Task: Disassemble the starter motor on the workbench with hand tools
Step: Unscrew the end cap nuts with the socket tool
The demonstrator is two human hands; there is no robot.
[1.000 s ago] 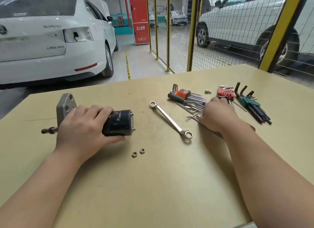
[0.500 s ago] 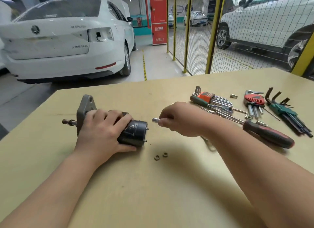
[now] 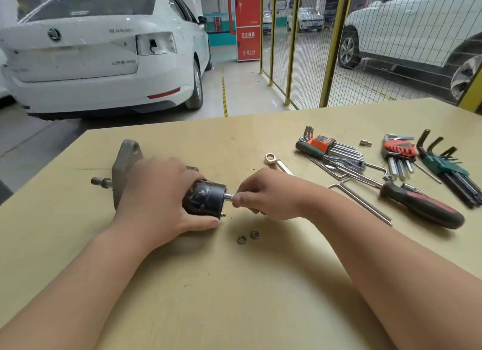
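The starter motor [image 3: 206,199] lies on its side on the workbench [image 3: 234,284], black body to the right, grey flange [image 3: 125,164] and shaft to the left. My left hand [image 3: 156,201] grips the motor body from above. My right hand [image 3: 268,193] pinches a small silver socket [image 3: 229,196] whose tip sits against the motor's right end face. Two loose nuts [image 3: 247,237] lie on the bench just below the motor's end.
A ring spanner [image 3: 276,163] lies partly behind my right hand. To the right lie a red-black screwdriver [image 3: 422,206], an L-shaped rod [image 3: 360,203], three hex key sets [image 3: 331,148] and a small bit [image 3: 365,142]. Beyond the bench stand a yellow mesh fence and parked cars.
My right hand left the tool pile, carried the small socket leftward and now holds it against the motor's end. My left hand kept its grip on the motor.
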